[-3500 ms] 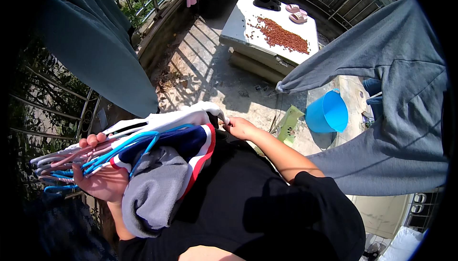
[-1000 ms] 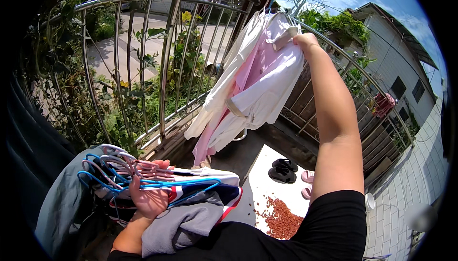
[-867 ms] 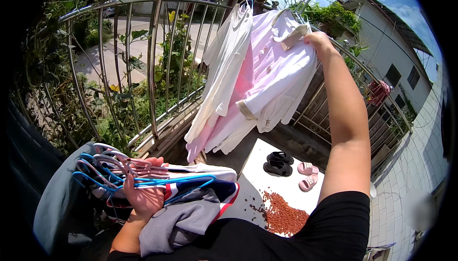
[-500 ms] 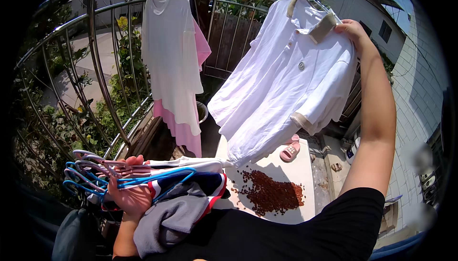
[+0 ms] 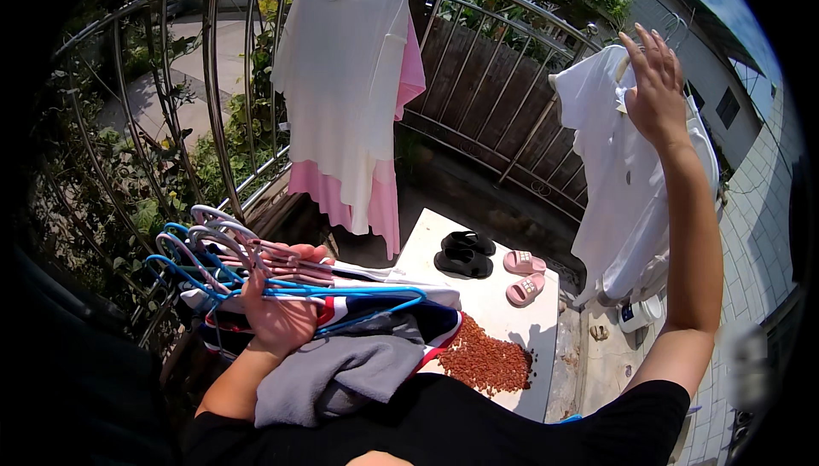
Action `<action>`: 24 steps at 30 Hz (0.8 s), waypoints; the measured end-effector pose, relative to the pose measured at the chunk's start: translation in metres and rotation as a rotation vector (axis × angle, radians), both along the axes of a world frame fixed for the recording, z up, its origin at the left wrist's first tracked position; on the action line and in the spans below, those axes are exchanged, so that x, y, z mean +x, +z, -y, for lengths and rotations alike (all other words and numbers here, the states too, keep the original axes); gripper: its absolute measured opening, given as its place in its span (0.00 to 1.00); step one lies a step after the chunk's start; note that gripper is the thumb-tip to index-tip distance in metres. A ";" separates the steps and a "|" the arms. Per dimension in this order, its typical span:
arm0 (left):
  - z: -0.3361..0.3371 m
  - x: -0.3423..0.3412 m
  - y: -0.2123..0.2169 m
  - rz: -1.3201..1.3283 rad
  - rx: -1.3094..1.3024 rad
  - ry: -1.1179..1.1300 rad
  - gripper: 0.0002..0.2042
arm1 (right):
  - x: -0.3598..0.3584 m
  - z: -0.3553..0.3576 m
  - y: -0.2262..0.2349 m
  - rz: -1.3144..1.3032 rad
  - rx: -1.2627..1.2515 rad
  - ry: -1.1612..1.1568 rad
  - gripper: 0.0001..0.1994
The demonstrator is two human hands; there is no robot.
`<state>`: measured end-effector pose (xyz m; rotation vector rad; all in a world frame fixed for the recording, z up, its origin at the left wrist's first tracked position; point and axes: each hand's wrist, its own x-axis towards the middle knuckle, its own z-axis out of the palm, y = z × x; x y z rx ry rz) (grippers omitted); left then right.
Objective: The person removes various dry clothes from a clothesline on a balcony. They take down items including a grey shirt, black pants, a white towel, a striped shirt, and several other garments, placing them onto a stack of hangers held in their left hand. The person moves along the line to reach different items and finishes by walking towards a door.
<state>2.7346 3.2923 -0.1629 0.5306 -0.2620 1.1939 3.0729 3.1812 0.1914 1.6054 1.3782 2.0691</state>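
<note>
At the lower left, my left hand [image 5: 286,317] is closed round a bundle of clothes hangers [image 5: 223,253], pink and blue, with several dark, white and red-edged garments on them. A grey cloth [image 5: 345,376] drapes over my left forearm just below. My right hand [image 5: 657,95] is raised at the upper right, fingers stretched out and holding nothing visible. Right beside it hangs a white shirt [image 5: 610,180], partly behind my hand and arm; I cannot tell whether they touch. Further left, a white top [image 5: 345,65] hangs in front of a pink garment [image 5: 388,206].
A pale slab [image 5: 414,244] bears black sandals [image 5: 465,257], pink slippers [image 5: 524,287] and a heap of reddish-brown seed-like pieces [image 5: 482,359]. A metal railing [image 5: 212,82] curves round the far side. A white bucket [image 5: 638,314] stands on the right by the tiled wall [image 5: 759,210].
My right hand has let go of the white shirt's collar and its fingers are stretched out. The shirt now hangs further right, turned edge-on. My view has shifted, showing the black sandals.
</note>
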 end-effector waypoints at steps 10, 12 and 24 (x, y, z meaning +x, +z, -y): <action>-0.001 -0.005 -0.013 -0.031 -0.102 0.096 0.22 | -0.114 -0.259 -0.037 -0.823 -0.168 0.483 0.18; 0.001 -0.004 -0.014 -0.051 -0.083 0.153 0.21 | -0.110 -0.289 -0.019 -0.910 -0.202 0.250 0.14; 0.004 0.000 -0.020 -0.014 -0.073 0.285 0.21 | -0.069 -0.352 0.008 -1.395 -0.232 0.665 0.13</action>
